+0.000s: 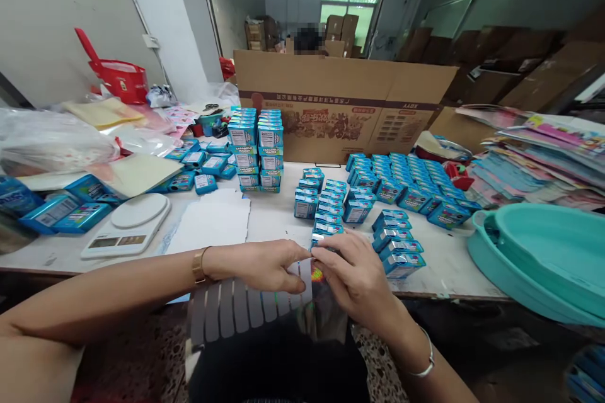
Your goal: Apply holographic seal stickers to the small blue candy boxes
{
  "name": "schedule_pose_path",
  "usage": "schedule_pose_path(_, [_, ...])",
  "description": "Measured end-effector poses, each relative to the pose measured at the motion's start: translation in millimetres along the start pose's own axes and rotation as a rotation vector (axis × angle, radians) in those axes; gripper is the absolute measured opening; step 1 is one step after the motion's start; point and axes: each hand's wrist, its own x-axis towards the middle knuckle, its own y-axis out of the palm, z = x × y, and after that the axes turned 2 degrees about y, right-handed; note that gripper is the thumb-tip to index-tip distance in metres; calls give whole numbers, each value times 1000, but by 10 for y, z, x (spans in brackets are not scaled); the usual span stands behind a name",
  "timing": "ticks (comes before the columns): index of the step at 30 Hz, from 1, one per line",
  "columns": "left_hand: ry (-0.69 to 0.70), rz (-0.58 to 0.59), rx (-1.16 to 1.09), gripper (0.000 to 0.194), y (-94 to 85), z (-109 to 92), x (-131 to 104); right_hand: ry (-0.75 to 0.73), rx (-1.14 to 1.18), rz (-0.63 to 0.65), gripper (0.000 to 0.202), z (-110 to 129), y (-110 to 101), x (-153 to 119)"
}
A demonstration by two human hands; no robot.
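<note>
A sheet of shiny silver strip stickers (241, 313) hangs over the table's front edge above my lap. My left hand (271, 266) grips its upper right part between thumb and fingers. My right hand (357, 272) meets the left fingertips at the sheet's top corner, its fingers bent and closed. What lies between the right fingertips is hidden. Just beyond both hands runs a row of small blue boxes (328, 217), the nearest partly covered by my fingers. Another row of blue boxes (401, 255) stands right of my right hand.
Blue boxes are stacked in two columns (255, 160), with a larger group (416, 182) at right. A white scale (127, 227), white paper (212, 223) and turquoise basins (543, 258) flank my hands. A cardboard sheet (340, 85) stands behind; beyond it sits a person.
</note>
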Motion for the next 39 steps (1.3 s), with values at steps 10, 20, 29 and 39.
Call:
schedule_pose_path(10, [-120,185,-240,12,-91,-26,24,-262,-108,-32,27,-58,-2,-116])
schedule_pose_path(20, [-32,188,-418,9,-84,91,64,-218,32,-54,22,-19,49,-103])
schedule_pose_path(29, [-18,86,-416,36,-88,66,13,-178,-174,-11,25,23,14,-180])
schedule_pose_path(39, [-15,87,-485,42,-90,67,21,-101,-16,-93,42,10,-67,-202])
